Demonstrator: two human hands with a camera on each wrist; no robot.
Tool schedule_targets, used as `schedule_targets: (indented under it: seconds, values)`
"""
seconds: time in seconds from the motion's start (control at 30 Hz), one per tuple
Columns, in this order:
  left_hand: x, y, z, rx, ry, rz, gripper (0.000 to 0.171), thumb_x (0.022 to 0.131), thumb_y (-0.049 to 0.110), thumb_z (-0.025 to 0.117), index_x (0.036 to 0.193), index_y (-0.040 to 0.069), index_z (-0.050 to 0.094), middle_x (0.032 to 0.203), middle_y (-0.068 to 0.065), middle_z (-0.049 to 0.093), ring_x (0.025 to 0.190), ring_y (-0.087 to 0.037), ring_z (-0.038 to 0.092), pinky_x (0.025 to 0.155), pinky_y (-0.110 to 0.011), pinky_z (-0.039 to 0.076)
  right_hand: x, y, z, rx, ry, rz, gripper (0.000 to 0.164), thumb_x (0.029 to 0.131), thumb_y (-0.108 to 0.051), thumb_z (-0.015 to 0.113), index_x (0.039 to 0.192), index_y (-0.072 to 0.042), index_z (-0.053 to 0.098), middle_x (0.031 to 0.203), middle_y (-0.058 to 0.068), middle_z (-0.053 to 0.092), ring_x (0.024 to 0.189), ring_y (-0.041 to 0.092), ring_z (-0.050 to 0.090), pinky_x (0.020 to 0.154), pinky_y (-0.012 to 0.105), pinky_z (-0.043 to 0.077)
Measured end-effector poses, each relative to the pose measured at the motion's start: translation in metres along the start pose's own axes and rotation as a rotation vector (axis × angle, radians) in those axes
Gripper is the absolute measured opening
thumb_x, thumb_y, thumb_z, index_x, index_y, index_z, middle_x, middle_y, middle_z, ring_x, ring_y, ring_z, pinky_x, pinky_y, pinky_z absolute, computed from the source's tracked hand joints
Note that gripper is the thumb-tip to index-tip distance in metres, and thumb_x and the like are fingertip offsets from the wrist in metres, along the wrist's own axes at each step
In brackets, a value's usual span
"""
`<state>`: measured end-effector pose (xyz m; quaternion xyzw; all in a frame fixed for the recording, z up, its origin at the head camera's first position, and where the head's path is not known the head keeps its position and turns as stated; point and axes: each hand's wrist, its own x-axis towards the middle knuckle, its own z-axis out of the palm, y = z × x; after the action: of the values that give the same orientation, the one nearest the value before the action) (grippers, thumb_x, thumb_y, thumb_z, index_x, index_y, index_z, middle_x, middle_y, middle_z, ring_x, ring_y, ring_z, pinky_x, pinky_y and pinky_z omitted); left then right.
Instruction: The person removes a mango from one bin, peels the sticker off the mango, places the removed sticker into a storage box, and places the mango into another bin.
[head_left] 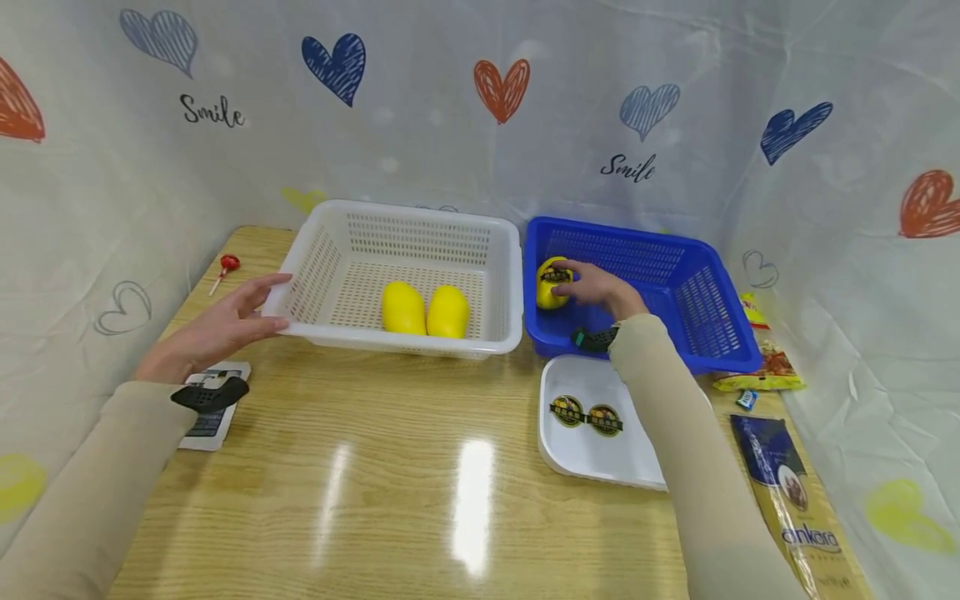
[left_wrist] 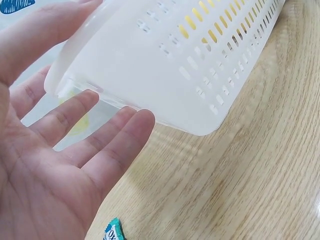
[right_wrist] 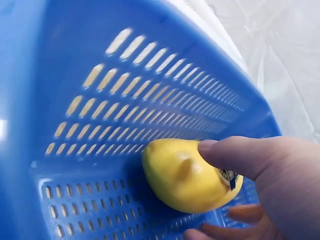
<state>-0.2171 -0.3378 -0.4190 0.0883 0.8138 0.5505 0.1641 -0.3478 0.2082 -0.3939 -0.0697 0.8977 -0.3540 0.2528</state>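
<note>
Head view shows the right hand (head_left: 600,292) over a yellow fruit (head_left: 551,298) at the left end of the blue basket (head_left: 711,307), its grip loosely spread, touching but not closed round it. The left hand (head_left: 225,323) touches the white basket (head_left: 375,337), fingers apart. Thumb and fingers on opposite sides, clear of the sticker (head_left: 553,276), would probably hold the fruit steadiest.
</note>
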Motion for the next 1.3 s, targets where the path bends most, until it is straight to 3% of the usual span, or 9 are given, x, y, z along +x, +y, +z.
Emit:
schedule_targets:
  seconds: [0.23,0.43,0.7,0.93,1.1,1.2,1.3]
  values:
    - [0.001,0.000,-0.001,0.033,0.001,-0.006,0.072,0.099,0.019,0.061,0.155,0.028,0.018,0.153,-0.010,0.029,0.115,-0.012,0.050,0.089,-0.029,0.050,0.002,-0.003,0.000,0.126,-0.018,0.059,0.062,0.099,-0.018,0.059,0.154,-0.014,0.031,0.155,0.021,0.024,0.134,0.036,0.039,0.106,0.048,0.041]
    - [0.001,-0.002,-0.001,0.041,0.003,-0.001,0.072,0.099,0.019,0.060,0.156,0.028,0.018,0.153,-0.010,0.029,0.115,-0.011,0.050,0.088,-0.027,0.050,0.000,-0.003,-0.002,0.117,0.036,0.069,0.055,0.097,-0.016,0.062,0.148,-0.012,0.042,0.154,0.019,0.027,0.129,0.033,0.042,0.105,0.047,0.041]
    - [0.002,-0.002,-0.001,0.030,0.002,-0.002,0.074,0.099,0.020,0.061,0.156,0.028,0.016,0.155,-0.010,0.026,0.115,-0.010,0.050,0.088,-0.024,0.050,-0.009,0.003,-0.004,0.110,0.067,0.106,0.058,0.095,-0.021,0.065,0.148,-0.015,0.042,0.152,0.018,0.029,0.127,0.033,0.042,0.108,0.048,0.038]
    - [0.001,0.000,-0.003,0.099,0.004,0.001,0.073,0.099,0.023,0.060,0.156,0.030,0.016,0.155,-0.012,0.025,0.117,-0.013,0.048,0.087,-0.026,0.049,-0.024,0.015,-0.006,0.046,0.098,0.060,0.056,0.093,-0.019,0.068,0.144,-0.008,0.046,0.149,0.023,0.034,0.124,0.036,0.041,0.103,0.048,0.040]
    - [0.001,0.002,-0.004,0.130,0.009,-0.017,0.073,0.099,0.027,0.060,0.156,0.033,0.016,0.155,-0.010,0.025,0.119,-0.021,0.045,0.091,-0.037,0.047,-0.038,0.018,-0.008,-0.018,0.111,0.020,0.053,0.094,-0.016,0.067,0.142,-0.008,0.046,0.143,0.026,0.038,0.126,0.040,0.039,0.104,0.053,0.037]
    - [0.000,0.002,-0.003,0.136,0.010,-0.027,0.073,0.099,0.028,0.060,0.156,0.033,0.015,0.155,-0.010,0.025,0.120,-0.023,0.044,0.093,-0.043,0.045,-0.052,0.013,-0.007,-0.046,0.158,-0.062,0.051,0.094,-0.016,0.066,0.141,-0.009,0.048,0.141,0.026,0.040,0.125,0.040,0.042,0.102,0.053,0.040]
    - [0.001,0.002,-0.001,0.125,0.003,-0.027,0.073,0.099,0.027,0.060,0.156,0.033,0.015,0.155,-0.010,0.025,0.119,-0.019,0.046,0.093,-0.040,0.046,-0.074,0.001,-0.001,-0.091,0.237,-0.191,0.047,0.095,-0.017,0.066,0.139,-0.011,0.050,0.141,0.024,0.039,0.120,0.039,0.046,0.095,0.051,0.046]
